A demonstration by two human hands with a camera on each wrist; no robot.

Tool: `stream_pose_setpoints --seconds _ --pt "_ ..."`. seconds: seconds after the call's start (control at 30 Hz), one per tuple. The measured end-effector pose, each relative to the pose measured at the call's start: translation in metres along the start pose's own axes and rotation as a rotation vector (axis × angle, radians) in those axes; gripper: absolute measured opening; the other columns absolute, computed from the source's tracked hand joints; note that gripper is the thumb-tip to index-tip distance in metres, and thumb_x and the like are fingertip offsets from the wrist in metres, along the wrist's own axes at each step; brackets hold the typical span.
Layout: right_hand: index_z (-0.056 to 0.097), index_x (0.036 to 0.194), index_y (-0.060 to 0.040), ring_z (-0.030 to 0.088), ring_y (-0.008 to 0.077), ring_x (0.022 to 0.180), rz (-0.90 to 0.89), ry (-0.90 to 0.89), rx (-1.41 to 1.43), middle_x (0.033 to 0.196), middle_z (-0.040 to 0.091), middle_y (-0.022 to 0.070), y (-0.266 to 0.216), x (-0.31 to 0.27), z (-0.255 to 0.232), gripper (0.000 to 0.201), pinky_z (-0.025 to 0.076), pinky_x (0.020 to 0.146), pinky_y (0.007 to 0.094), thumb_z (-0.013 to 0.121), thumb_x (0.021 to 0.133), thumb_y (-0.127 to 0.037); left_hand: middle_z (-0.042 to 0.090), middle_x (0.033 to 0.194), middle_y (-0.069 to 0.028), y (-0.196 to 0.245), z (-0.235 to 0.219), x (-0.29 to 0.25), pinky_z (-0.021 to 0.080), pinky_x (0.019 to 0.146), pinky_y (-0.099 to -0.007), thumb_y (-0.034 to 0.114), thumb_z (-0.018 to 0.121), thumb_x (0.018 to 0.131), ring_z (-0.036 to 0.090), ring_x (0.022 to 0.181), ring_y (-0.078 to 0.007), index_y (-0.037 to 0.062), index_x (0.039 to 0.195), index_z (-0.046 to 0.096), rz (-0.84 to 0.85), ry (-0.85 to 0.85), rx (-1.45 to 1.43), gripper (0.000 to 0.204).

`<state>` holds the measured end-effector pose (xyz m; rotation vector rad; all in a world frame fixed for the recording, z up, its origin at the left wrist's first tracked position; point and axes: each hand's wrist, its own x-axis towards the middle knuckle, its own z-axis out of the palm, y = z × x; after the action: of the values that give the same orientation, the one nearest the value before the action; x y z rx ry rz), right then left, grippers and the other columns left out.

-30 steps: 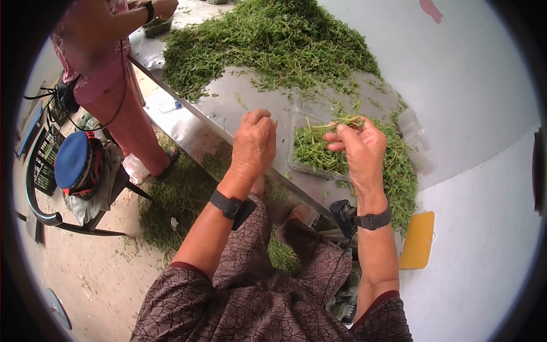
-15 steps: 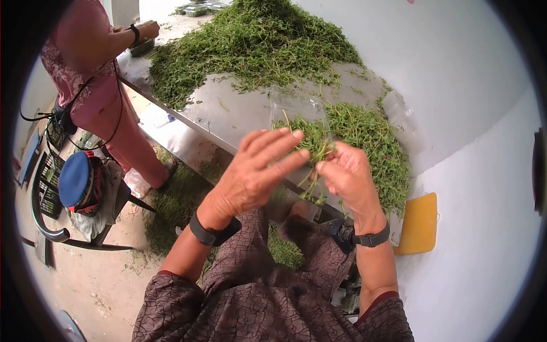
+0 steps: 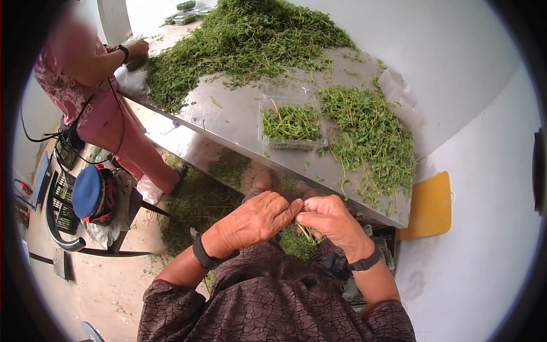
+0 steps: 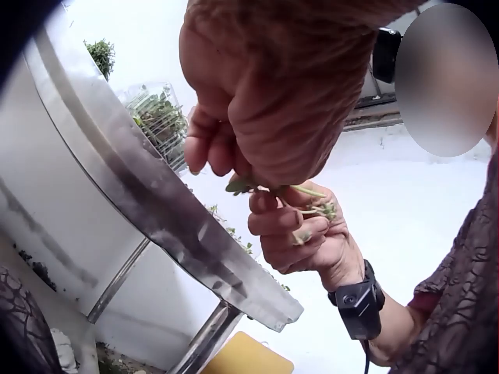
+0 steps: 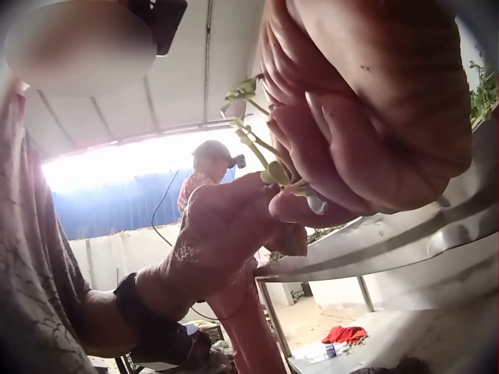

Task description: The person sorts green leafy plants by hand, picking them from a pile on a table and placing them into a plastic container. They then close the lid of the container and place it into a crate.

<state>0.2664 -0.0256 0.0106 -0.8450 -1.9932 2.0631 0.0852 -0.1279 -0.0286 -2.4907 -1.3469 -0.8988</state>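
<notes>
Low in front of the lap, my right hand [image 3: 333, 223] holds a few green leafy stems [image 3: 306, 232] in curled fingers. My left hand [image 3: 253, 216] meets it, thumb and fingertips pinching at the same stems. In the right wrist view, small leaves [image 5: 277, 171] stick out between the two hands. The left wrist view shows pale stem ends [image 4: 308, 191] across the right fingers. Above the hands, a clear plastic box [image 3: 326, 142] with cut greens [image 3: 290, 122] inside stands on the metal table [image 3: 228, 108], its lid raised at the back.
A loose heap of greens [image 3: 367, 137] lies right of the box, and a large mound [image 3: 256, 40] lies behind. A yellow board [image 3: 430, 205] is by the wall. At left, another person [image 3: 102, 102] stands at the table near a chair with a blue cap [image 3: 88, 191].
Both hands have come down from the box towards the lap and together. The left hand, bare of stems and spread half a second ago, now pinches at the stems the right hand carries.
</notes>
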Motion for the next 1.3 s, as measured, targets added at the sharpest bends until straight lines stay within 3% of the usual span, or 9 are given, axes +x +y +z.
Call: stream_pose_setpoints --seconds 0.27,0.33,0.47,0.53,0.63,0.77,0.83,0.93,1.3 --pt "0.067 0.084 0.0045 0.051 0.0068 0.054 -0.123 0.080 -0.367 0.064 0.062 0.0043 0.014 -0.009 0.002 0.016 0.040 0.049 0.0250 0.062 0.086 -0.010 0.051 0.081 -0.0099 0.009 0.001 0.006 0.048 0.072 -0.0340 0.009 0.057 0.073 0.057 0.078 -0.0252 -0.0014 0.089 0.057 -0.100 -0.209 -0.058 0.019" --pt "0.066 0.084 0.0028 0.054 0.0142 0.051 -0.171 0.143 -0.719 0.060 0.059 0.0118 0.015 -0.009 0.006 0.012 0.042 0.051 0.0307 0.062 0.082 -0.008 0.052 0.081 -0.0104 0.012 0.000 0.008 0.048 0.073 -0.0336 0.009 0.058 0.072 0.057 0.079 -0.0251 -0.0023 0.088 0.058 -0.093 -0.239 -0.052 0.019" --pt "0.066 0.083 0.0014 0.055 0.0219 0.051 -0.245 0.173 -0.754 0.059 0.054 0.0168 0.023 -0.010 0.006 0.010 0.043 0.052 0.0339 0.062 0.079 -0.006 0.050 0.079 -0.0110 0.013 0.013 0.001 0.048 0.072 -0.0364 0.005 0.062 0.074 0.055 0.075 -0.0282 -0.0017 0.090 0.057 -0.133 -0.235 -0.113 0.018" --pt "0.065 0.078 -0.0021 0.060 0.0357 0.058 -0.297 0.193 -0.770 0.061 0.057 0.0190 0.022 -0.011 0.007 0.010 0.047 0.056 0.0437 0.062 0.079 -0.011 0.051 0.080 -0.0119 0.013 0.016 -0.003 0.049 0.069 -0.0387 0.004 0.062 0.078 0.056 0.076 -0.0306 -0.0018 0.090 0.057 -0.202 -0.240 -0.282 0.014" --pt "0.066 0.082 0.0010 0.058 0.0263 0.055 -0.365 0.206 -0.696 0.066 0.061 0.0155 0.016 -0.009 0.007 0.008 0.044 0.052 0.0333 0.063 0.077 -0.004 0.052 0.082 -0.0137 0.008 0.006 0.002 0.049 0.066 -0.0412 0.004 0.062 0.080 0.058 0.076 -0.0329 -0.0023 0.092 0.057 -0.255 -0.257 -0.405 0.015" --pt "0.066 0.080 0.0003 0.059 0.0287 0.057 -0.552 0.325 -0.698 0.068 0.062 0.0140 0.000 0.002 0.008 0.007 0.044 0.052 0.0349 0.063 0.074 -0.001 0.055 0.086 -0.0152 0.000 -0.009 0.015 0.050 0.065 -0.0418 0.000 0.063 0.078 0.059 0.078 -0.0352 -0.0025 0.097 0.058 -0.308 -0.154 -0.422 0.020" --pt "0.062 0.077 0.0003 0.058 0.0304 0.059 -0.723 0.406 -0.950 0.066 0.059 0.0126 -0.009 0.006 0.009 0.007 0.044 0.052 0.0375 0.061 0.071 0.003 0.054 0.080 -0.0165 -0.001 -0.014 0.023 0.048 0.063 -0.0439 0.005 0.060 0.082 0.057 0.072 -0.0370 -0.0019 0.087 0.055 -0.323 -0.001 -0.352 0.009" --pt "0.050 0.071 -0.0054 0.057 0.0287 0.059 -0.827 0.411 -1.143 0.066 0.051 0.0102 -0.014 0.010 0.012 0.015 0.047 0.054 0.0389 0.064 0.069 -0.001 0.054 0.078 -0.0167 -0.003 -0.015 0.025 0.048 0.063 -0.0448 0.003 0.060 0.081 0.057 0.072 -0.0374 -0.0025 0.085 0.054 -0.334 0.029 -0.323 0.009" --pt "0.048 0.072 -0.0043 0.056 0.0229 0.056 -0.803 0.391 -1.293 0.063 0.048 0.0082 0.001 0.004 0.023 0.016 0.047 0.050 0.0345 0.063 0.068 0.002 0.056 0.077 -0.0178 0.005 -0.007 0.018 0.048 0.063 -0.0437 0.002 0.060 0.080 0.058 0.075 -0.0373 -0.0023 0.083 0.055 -0.424 0.001 -0.399 0.007"
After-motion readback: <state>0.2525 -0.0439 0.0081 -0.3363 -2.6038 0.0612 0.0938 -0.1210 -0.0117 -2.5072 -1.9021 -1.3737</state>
